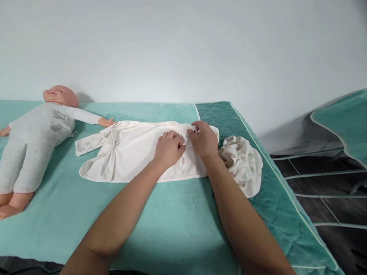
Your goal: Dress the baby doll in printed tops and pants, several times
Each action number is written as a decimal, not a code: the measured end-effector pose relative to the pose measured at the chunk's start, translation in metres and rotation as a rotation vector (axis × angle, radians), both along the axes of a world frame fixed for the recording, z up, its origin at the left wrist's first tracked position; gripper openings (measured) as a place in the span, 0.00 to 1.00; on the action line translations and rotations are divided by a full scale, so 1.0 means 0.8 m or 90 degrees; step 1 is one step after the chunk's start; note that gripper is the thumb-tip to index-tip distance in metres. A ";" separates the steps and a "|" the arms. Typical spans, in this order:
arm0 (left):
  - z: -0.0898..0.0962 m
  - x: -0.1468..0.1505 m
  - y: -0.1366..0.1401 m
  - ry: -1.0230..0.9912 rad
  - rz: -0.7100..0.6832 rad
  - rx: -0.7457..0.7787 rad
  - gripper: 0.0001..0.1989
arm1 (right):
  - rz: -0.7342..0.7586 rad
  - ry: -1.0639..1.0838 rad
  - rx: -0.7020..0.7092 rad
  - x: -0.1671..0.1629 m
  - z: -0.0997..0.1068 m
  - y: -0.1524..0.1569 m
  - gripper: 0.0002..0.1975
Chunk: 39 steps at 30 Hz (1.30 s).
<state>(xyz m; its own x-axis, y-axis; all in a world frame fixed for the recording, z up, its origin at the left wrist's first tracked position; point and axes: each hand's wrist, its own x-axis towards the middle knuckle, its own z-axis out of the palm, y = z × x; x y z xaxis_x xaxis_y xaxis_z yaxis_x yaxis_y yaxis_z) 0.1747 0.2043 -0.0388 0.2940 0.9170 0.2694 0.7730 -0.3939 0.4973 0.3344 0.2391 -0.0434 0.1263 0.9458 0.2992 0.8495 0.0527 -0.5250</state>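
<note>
- Head view: the shirt (136,147) lies on the green sheet (114,232), mostly spread flat, one sleeve (91,143) out.
- The left hand (169,148) is curled on the shirt; I can't tell if it grips.
- The right hand (204,139) pinches a bit of shirt.
- That end is not smooth yet.
- The doll (39,125) isn't wearing the shirt.
- Crumpled cloth (247,164) sits by the right hand.

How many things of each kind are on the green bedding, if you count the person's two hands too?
Doll: 1
Spread-out garment: 1
Crumpled cloth bundle: 1
Hands (left hand, right hand): 2
Total: 5
</note>
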 end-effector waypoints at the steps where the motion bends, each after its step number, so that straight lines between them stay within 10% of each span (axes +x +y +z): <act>1: 0.001 0.000 -0.002 -0.018 0.003 -0.005 0.04 | 0.006 -0.024 -0.002 0.000 -0.001 0.000 0.16; 13: 0.005 -0.033 -0.052 -0.001 0.018 0.059 0.07 | 0.327 -0.148 0.097 -0.016 -0.028 -0.021 0.29; 20: -0.001 -0.156 -0.143 0.022 0.197 0.150 0.11 | 0.351 -0.168 0.008 -0.023 -0.039 -0.030 0.35; 26: -0.003 -0.249 -0.136 0.102 0.285 0.114 0.17 | 0.351 -0.079 0.049 -0.042 -0.015 -0.055 0.29; 35: -0.003 -0.272 -0.134 0.049 0.564 0.046 0.19 | 0.413 0.206 -0.066 -0.200 0.021 -0.058 0.22; 39: -0.011 -0.279 -0.138 -0.066 0.464 0.075 0.09 | 0.301 0.261 -0.162 -0.290 0.020 -0.021 0.30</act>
<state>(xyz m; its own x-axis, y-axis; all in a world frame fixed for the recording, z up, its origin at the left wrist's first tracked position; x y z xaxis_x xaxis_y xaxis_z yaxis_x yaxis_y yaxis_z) -0.0488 0.0942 -0.0473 -0.4101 0.8331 0.3710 0.8100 0.1458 0.5680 0.1023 0.2227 -0.0273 -0.2630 0.9618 0.0753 0.4948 0.2015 -0.8453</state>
